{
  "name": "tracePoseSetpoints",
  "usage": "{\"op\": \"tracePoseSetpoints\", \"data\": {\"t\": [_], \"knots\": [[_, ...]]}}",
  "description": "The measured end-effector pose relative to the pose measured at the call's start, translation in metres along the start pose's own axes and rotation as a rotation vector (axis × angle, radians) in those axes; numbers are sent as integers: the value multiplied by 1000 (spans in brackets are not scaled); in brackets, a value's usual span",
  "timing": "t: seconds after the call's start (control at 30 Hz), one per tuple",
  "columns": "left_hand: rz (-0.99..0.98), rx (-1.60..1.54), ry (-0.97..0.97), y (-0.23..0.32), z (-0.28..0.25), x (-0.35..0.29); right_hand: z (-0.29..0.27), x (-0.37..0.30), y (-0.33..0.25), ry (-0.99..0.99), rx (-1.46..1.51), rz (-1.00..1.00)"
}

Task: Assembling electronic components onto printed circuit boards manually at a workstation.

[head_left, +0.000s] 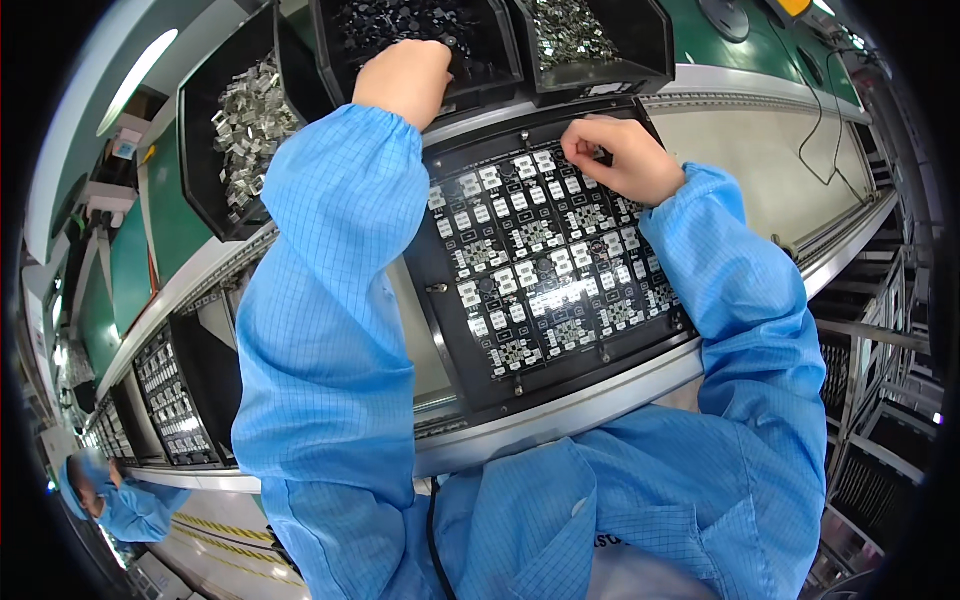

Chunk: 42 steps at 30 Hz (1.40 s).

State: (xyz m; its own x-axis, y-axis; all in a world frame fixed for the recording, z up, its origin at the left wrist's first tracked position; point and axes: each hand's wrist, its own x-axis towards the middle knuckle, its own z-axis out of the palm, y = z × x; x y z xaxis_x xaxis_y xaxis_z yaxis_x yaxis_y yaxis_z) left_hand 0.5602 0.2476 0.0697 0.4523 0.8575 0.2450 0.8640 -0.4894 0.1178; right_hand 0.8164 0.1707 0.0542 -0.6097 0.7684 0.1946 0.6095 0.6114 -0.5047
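My left hand [405, 82] reaches over the near edge of a black bin [325, 60] that holds many small dark parts [385, 28]. Its fingers point down and are mostly hidden behind the back of the hand. My right hand [630, 160] hovers over the far right part of a black-framed panel of circuit boards [560, 265], thumb and fingertips closed in a pinch. Whatever it may hold is too small to make out. White and silvery components and a few round dark ones cover the panel, which lies in a black tray [455, 350].
Bins of silvery metal parts stand left [250, 130] and right [575, 35] of the middle one. A metal conveyor rail [600, 395] runs along my front. Further left, another loaded tray [170, 390] sits on the line near a person in blue [130, 505]. A cable [825, 130] lies at right.
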Motion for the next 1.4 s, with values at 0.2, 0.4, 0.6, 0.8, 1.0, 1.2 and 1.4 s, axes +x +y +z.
{"op": "tracePoseSetpoints", "data": {"t": [0.2,0.4,0.6,0.8,1.0,1.2,1.4], "knots": [[-39,-78,126,-2,3,-2,4,1,0,11,-25,4],[-8,-183,114,-1,6,3,6,-2,3,14,-2,34],[-48,-167,45,0,9,13,7,1,4,21,12,18],[133,-59,123,-3,6,15,7,-1,3,39,-32,-3],[158,-194,58,15,-15,0,7,-2,7,45,-190,-183],[212,-345,164,17,-13,-12,-12,-2,0,142,-51,-93],[276,-293,311,23,-14,-24,-56,19,6,426,-13,-1]]}}
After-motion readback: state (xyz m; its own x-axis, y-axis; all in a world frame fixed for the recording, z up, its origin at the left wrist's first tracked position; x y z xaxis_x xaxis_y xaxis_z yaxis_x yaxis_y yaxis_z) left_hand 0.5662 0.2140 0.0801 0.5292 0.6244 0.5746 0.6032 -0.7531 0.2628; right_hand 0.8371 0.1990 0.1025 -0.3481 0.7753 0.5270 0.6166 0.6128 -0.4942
